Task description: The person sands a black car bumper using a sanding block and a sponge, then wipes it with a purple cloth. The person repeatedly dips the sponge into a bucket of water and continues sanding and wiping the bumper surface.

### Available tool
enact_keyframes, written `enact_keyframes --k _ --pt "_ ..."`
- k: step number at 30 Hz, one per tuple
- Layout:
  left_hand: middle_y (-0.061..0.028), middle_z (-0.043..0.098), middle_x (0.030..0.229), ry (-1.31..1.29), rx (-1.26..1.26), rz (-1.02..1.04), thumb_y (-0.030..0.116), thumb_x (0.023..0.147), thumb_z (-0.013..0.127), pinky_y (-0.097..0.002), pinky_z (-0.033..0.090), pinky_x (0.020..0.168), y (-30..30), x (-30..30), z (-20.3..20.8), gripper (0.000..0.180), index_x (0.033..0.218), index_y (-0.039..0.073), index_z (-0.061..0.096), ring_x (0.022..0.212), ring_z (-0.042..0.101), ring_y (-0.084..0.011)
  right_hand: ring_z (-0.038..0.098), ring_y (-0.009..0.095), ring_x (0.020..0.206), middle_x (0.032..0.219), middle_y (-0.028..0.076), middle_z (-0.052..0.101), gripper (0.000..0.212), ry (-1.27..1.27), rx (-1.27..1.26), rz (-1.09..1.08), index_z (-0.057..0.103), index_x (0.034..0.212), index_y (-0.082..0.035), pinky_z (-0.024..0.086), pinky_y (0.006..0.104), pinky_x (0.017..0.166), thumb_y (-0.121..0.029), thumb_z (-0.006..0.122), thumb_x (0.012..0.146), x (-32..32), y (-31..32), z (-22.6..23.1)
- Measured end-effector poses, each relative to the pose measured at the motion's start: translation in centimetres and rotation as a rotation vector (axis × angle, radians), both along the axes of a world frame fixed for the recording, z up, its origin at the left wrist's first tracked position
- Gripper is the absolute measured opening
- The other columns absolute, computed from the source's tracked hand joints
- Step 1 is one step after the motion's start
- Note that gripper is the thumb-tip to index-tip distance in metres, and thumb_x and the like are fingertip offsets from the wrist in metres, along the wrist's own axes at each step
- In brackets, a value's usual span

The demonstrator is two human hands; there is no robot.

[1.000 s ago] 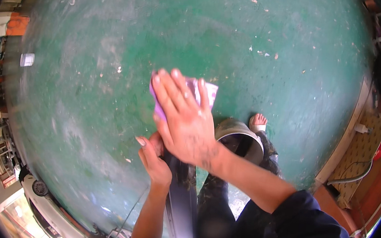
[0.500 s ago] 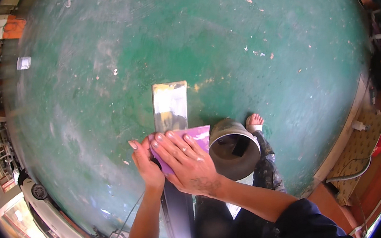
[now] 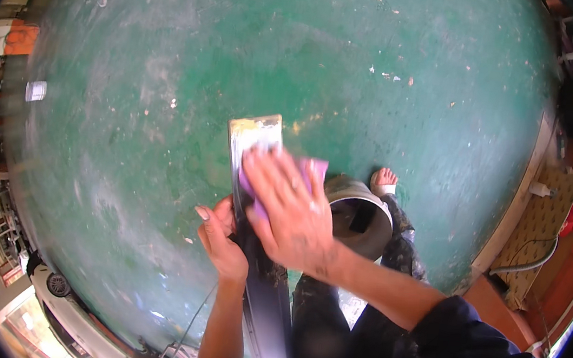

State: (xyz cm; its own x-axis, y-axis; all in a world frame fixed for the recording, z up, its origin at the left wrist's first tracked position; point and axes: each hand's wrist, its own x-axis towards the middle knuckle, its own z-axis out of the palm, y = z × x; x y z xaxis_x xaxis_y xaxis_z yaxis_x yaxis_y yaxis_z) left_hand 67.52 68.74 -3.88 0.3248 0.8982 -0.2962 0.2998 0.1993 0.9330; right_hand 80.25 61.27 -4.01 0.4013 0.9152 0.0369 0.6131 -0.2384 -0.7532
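A long dark panel (image 3: 266, 311) runs from the lower edge toward the middle of the head view, its far end patched with pale yellow and whitish filler. My left hand (image 3: 224, 244) grips the panel's left side, with the thumb up and the fingers curled partly out of sight behind the edge. Laid over the panel near its far end, my right hand (image 3: 291, 215) is blurred by motion. Under its fingers it presses a purple sanding sheet (image 3: 320, 171) against the surface; a corner sticks out on the right.
A grey bucket (image 3: 345, 187) stands just right of the panel, beside my foot (image 3: 384, 179). A white can (image 3: 36, 91) is on the green floor (image 3: 175, 39) at far left. A white car (image 3: 77, 311) is at lower left, a patterned board (image 3: 535, 228) at right.
My right hand has slid the purple sheet away from me along the panel, toward its far end, now covering part of the filler patch. My left hand keeps nearly the same place.
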Motion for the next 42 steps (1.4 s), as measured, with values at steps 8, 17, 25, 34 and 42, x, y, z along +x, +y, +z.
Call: enact_keyframes --k 8,17,25,34,42 --pt "-0.0122 0.070 0.101 -0.053 -0.060 -0.027 0.058 0.110 0.024 -0.0276 0.049 0.080 0.4 0.2 -0.7 0.086 0.118 -0.018 0.064 0.090 0.064 -0.0167 0.031 0.034 0.152 0.163 0.013 0.037 0.072 0.040 -0.053 0.012 0.035 0.158 -0.005 0.023 0.0520 0.123 -0.027 0.061 0.094 -2.6 -2.5 -0.8" --pt "-0.0099 0.071 0.097 -0.035 -0.042 0.017 0.058 0.110 0.026 -0.0244 0.046 0.070 0.3 0.0 -1.1 0.085 0.117 -0.017 0.065 0.082 0.063 -0.0133 0.027 0.035 0.154 0.164 0.013 0.035 0.073 0.099 -0.095 0.010 0.032 0.160 -0.006 0.020 0.0527 0.124 -0.032 0.058 0.097 -3.8 -3.3 -1.3" --pt "-0.0093 0.072 0.093 -0.011 -0.051 0.043 0.057 0.111 0.027 -0.0237 0.045 0.068 0.6 0.7 -0.5 0.084 0.117 -0.017 0.065 0.078 0.062 -0.0121 0.026 0.035 0.155 0.166 0.015 0.032 0.071 0.043 -0.102 -0.144 0.030 0.161 -0.007 0.013 0.0570 0.124 -0.030 0.056 0.098 -1.5 -0.6 -1.4" --pt "-0.0115 0.072 0.097 0.027 -0.036 0.000 0.057 0.111 0.027 -0.0255 0.049 0.073 0.6 0.5 -0.4 0.083 0.116 -0.017 0.064 0.083 0.065 -0.0140 0.023 0.035 0.156 0.165 0.016 0.033 0.073 0.035 -0.134 -0.125 0.032 0.160 -0.005 0.014 0.0564 0.124 -0.029 0.057 0.096 -1.0 -0.7 -1.4" --pt "-0.0117 0.073 0.096 -0.069 -0.079 0.073 0.060 0.110 0.026 -0.0246 0.049 0.076 0.6 0.3 -1.1 0.086 0.120 -0.017 0.063 0.083 0.066 -0.0152 0.031 0.035 0.152 0.163 0.017 0.036 0.067 -0.052 0.064 -0.056 0.035 0.157 -0.001 0.023 0.0510 0.123 -0.030 0.055 0.100 1.8 1.1 -2.7"
